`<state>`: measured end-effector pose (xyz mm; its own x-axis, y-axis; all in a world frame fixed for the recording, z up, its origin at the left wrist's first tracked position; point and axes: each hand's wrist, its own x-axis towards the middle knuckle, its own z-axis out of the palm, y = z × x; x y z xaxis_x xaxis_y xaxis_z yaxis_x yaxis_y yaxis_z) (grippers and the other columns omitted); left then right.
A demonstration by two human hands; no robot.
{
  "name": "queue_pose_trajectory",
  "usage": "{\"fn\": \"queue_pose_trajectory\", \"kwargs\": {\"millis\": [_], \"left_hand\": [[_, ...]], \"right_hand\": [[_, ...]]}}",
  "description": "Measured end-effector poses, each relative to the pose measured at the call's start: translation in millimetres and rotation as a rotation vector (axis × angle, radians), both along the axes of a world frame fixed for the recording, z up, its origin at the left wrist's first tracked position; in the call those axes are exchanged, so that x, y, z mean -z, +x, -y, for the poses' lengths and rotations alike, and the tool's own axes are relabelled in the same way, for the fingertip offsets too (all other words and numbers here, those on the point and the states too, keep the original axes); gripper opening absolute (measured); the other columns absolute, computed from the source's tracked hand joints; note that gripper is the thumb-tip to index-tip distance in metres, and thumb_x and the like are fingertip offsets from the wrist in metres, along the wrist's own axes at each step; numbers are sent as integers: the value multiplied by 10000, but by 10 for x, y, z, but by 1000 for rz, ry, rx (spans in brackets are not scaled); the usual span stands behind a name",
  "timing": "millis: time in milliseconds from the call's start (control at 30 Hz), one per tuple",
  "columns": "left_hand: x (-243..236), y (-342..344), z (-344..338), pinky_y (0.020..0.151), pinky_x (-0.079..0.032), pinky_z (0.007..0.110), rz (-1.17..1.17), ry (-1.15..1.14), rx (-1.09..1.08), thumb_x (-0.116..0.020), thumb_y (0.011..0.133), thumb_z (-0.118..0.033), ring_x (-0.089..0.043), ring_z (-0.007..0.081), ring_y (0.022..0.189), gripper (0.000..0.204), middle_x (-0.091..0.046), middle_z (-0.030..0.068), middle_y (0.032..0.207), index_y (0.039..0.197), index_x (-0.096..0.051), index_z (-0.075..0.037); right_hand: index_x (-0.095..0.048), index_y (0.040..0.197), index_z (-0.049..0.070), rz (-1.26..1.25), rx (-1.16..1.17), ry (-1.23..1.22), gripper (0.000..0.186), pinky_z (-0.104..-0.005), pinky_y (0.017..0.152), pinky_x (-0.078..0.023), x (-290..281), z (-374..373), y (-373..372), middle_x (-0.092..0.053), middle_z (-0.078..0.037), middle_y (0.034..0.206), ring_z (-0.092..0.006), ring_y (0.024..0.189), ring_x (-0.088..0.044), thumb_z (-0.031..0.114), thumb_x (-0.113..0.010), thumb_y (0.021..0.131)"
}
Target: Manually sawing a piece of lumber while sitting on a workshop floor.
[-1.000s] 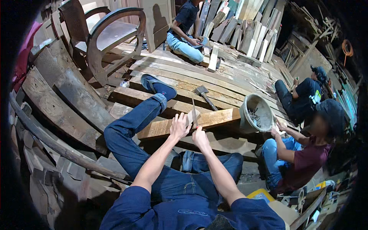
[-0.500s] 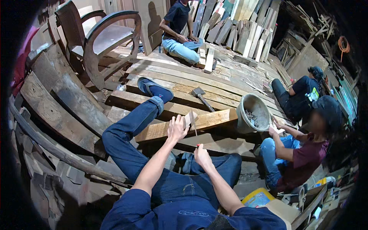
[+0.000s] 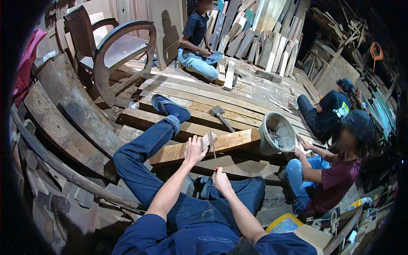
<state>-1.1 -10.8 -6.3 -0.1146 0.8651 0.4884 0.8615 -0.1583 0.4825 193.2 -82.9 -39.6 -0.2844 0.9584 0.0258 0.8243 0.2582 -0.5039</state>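
Observation:
My left hand (image 3: 194,151) grips a small pale wood block (image 3: 208,139), holding it down on a thick wooden beam (image 3: 231,141). In my right hand (image 3: 222,181), on the near side of the beam, is the red handle of a tool with a narrow metal blade (image 3: 213,148). The blade stands up against the block's right side; whether it is a saw or a file I cannot tell. My right fingers are closed around the handle. Past the beam lies a short tool with a broad metal head (image 3: 217,111), like a hatchet.
A grey bucket (image 3: 264,142) with scraps inside stands at the beam's right end. Beside it sits a co-worker in a maroon shirt (image 3: 340,182); two more people (image 3: 196,32) (image 3: 327,111) sit farther off. A wooden armchair (image 3: 102,55) and curved planks (image 3: 55,119) fill the left.
The whole view has shifted a little, so most things sit slightly lower. Both hands keep nearly the same places at the block, with the blade still against it.

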Motion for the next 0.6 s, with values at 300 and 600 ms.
{"fn": "queue_pose_trajectory", "kwargs": {"millis": [300,600], "left_hand": [[-127,296,-185,927,-445,456,-127,-107,11,-704,744,-426,-563,340,1071,535,-616,186,1148,1082,-628,-18],[50,139,-94,908,-435,505,-111,80,31,-740,761,-318,-521,439,1048,564,-539,242,1090,1122,-538,65]], "right_hand": [[-443,1082,-33,-82,122,-20,287,-544,556,-521,-179,-59,170,-639,-305,729,-453,648,-655,207,-489,932],[-463,1128,-103,-202,102,43,299,-506,581,-536,-179,126,-86,-658,-268,809,-421,755,-683,117,-382,942]]}}
